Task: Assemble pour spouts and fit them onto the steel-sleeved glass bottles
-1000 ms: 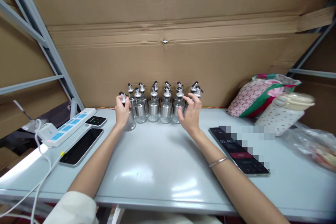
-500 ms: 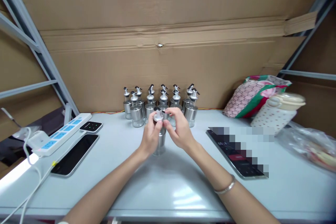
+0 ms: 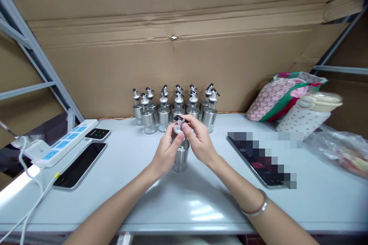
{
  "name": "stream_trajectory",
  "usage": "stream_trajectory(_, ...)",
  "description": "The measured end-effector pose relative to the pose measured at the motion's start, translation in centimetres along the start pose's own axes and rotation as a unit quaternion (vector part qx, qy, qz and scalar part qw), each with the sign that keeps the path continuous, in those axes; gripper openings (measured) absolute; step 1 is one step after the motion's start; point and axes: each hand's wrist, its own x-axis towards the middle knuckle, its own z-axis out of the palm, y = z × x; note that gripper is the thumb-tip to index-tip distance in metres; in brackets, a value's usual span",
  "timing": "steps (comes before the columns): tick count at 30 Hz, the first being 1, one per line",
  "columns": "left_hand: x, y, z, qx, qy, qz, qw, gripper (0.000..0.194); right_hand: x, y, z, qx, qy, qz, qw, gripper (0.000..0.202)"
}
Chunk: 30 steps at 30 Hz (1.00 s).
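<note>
A glass bottle with a metal sleeve point(image 3: 181, 157) stands upright on the table, topped by a silver pour spout with a black lever. My left hand point(image 3: 167, 148) is wrapped round the bottle's neck, thumb on the spout's base. Against the spout's right side, my right hand point(image 3: 199, 138) pinches it near the lever with thumb and fingers. Behind both hands, several matching bottles point(image 3: 148, 119) with spouts stand in two rows before the cardboard.
At the left lie a power strip point(image 3: 69, 141), a small black device point(image 3: 97, 134), a phone point(image 3: 82, 165) and white cables. A second phone point(image 3: 258, 162), a dotted flask point(image 3: 299, 118), a patterned bag point(image 3: 273, 101) and a plastic bag point(image 3: 342, 153) are at the right.
The view has shifted a little. The held bottle appears slightly farther right, and my right fingers have closed in on the spout beside the lever.
</note>
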Motion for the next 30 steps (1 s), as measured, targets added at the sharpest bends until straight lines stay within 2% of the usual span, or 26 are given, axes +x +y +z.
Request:
stream_trajectory(4,0.1,-0.1,0.0,0.010,-0.010,-0.001,1.000,0.047,-0.2,-0.3,0.3,0.052,-0.007,0.040,0.998,0.022)
stream_trajectory(7,0.1,-0.2,0.2,0.007,-0.002,-0.006,1.000,0.054,-0.3,-0.6,0.5,0.064,0.003,0.048,0.997,0.022)
stream_trajectory(10,0.1,-0.4,0.5,0.001,0.006,-0.009,1.000,0.060,-0.4,-0.9,0.6,0.062,0.016,0.046,0.997,0.021)
stream_trajectory(17,0.4,-1.2,1.1,-0.015,0.019,0.003,1.000,0.062,-0.4,-1.0,0.7,0.024,0.057,0.032,0.998,0.019)
stream_trajectory(24,0.1,-2.0,1.1,0.039,0.067,0.008,0.997,0.060,-0.5,-1.4,0.8,0.012,0.074,0.019,0.997,0.020)
stream_trajectory(30,0.1,-2.1,1.2,0.056,0.097,0.003,0.994,0.063,-0.5,-1.8,0.9,0.084,0.057,0.094,0.990,0.023)
